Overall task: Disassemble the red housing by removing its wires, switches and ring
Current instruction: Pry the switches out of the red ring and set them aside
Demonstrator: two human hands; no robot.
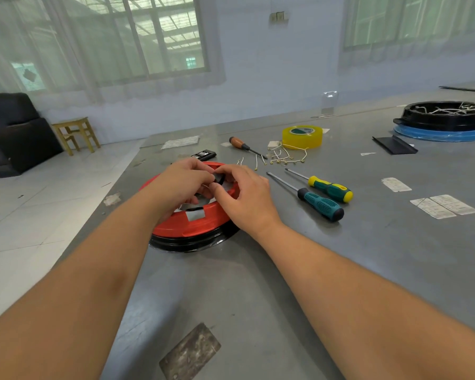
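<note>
Resting on a grey metal table (285,270) just left of the frame's centre, the red housing (192,223) sits on a black ring-shaped base (192,244). Both hands meet over its open middle. The left hand (181,185) has its fingers curled down into the opening, and the right hand (247,196) curls in from the other side, thumb and forefinger pinching a small dark part (219,177) between the two hands; exactly what that part is cannot be told. The left fingers appear to close on the same piece, though their tips are mostly hidden.

Right of the housing lie two screwdrivers with green-and-black (317,204) and green-and-yellow (329,188) handles, side by side. Above them, a scatter of short pale wires (283,157) lies beside a wooden-handled screwdriver (244,146) and a yellow roll of tape (302,137). A black bit case (203,154) peeks out just behind the hands. At the upper right of the frame, a black housing (444,117) holding pale wires sits on a blue ring (439,135).
</note>
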